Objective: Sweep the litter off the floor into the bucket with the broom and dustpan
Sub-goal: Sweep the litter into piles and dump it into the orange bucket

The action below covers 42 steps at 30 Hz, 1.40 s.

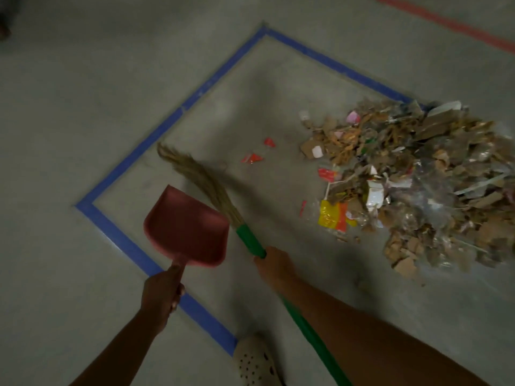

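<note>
Inspector: Nearest, a cream perforated clog (pixel 252 360) stands on the grey concrete floor (pixel 69 107). The left hand (pixel 160 292) is curled round the stem of a red plastic dustpan (pixel 185 227); I cannot tell whether its lip touches the floor. The right hand (pixel 274 264) grips the green-handled straw broom (pixel 249 240). The hands are apart.

Clerk: And the litter?

Inspector: Beyond the bristles, a few red wrapper scraps (pixel 252 157) lie loose inside the blue tape square (pixel 172 118). Farther right sits the heaped pile of cardboard bits and clear plastic (pixel 418 176), overlapping the tape. No bucket is in view.

Clerk: Step in hand?

Inspector: Gathering, in my judgement; the pan holds nothing. Next, draw the strays to the heap, then set the pan's lip flat beside it.
</note>
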### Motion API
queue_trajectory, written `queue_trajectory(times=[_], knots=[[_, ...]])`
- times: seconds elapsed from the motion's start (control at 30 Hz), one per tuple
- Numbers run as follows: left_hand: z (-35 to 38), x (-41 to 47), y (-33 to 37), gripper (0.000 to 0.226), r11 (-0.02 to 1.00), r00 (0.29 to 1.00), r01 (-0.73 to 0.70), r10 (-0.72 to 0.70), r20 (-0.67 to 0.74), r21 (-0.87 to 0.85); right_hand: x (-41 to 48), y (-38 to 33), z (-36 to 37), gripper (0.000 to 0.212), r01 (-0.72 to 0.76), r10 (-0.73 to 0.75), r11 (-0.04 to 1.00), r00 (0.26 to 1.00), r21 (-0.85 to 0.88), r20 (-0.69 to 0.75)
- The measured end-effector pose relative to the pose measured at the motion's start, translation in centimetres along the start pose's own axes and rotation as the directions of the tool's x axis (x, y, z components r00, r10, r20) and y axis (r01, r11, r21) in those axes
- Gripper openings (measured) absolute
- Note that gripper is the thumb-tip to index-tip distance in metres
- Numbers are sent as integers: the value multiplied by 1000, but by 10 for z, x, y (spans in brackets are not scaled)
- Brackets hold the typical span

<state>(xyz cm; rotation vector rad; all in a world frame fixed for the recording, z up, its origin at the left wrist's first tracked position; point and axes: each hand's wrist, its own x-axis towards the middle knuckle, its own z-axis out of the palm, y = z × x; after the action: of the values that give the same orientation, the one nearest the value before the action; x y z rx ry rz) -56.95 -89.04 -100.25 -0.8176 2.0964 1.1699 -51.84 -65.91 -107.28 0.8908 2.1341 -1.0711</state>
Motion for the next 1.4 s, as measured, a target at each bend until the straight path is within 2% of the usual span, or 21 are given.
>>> queue_trajectory(times=[0.07, 0.13, 0.23, 0.33, 0.47, 0.6, 0.77, 0.9, 1.03, 1.23, 1.4], knots=[[6, 24, -5, 66, 1000, 1000, -13, 13, -23, -13, 30, 15, 13, 43, -70, 70, 998, 998, -10, -9], [17, 44, -10, 67, 1000, 999, -29, 29, -34, 2, 54, 33, 19, 41, -127, 130, 990, 990, 55, -54], [37, 71, -15, 64, 998, 998, -54, 56, -32, 35, 85, 57, 12, 40, -179, 215, 961, 963, 212, -161], [63, 84, -12, 58, 996, 996, -89, 90, -20, 30, 109, 80, -20, 42, -274, 401, 859, 885, 432, -237], [101, 79, 9, 53, 989, 992, -129, 127, 21, 75, 129, 118, -72, 46, -229, 544, 702, 783, 674, -300], [138, 59, 36, 50, 986, 985, -143, 133, 111, 91, 116, 160, -125, 47, -212, 612, 642, 721, 737, -326], [190, 18, 69, 48, 971, 971, -189, 164, 172, 146, 78, 208, -181, 50, -201, 641, 655, 658, 729, -394], [226, -14, 90, 44, 968, 961, -206, 173, 213, 145, 44, 236, -217, 49, -170, 648, 644, 639, 746, -414], [251, -43, 107, 43, 973, 957, -196, 163, 240, 123, -2, 245, -255, 31, -133, 615, 666, 654, 734, -440], [267, -99, 127, 41, 970, 955, -211, 179, 236, 120, -53, 254, -283, 26, -54, 573, 653, 688, 756, -445], [260, -147, 126, 46, 982, 971, -164, 143, 190, 97, -99, 263, -293, 28, -72, 529, 700, 720, 710, -449]])
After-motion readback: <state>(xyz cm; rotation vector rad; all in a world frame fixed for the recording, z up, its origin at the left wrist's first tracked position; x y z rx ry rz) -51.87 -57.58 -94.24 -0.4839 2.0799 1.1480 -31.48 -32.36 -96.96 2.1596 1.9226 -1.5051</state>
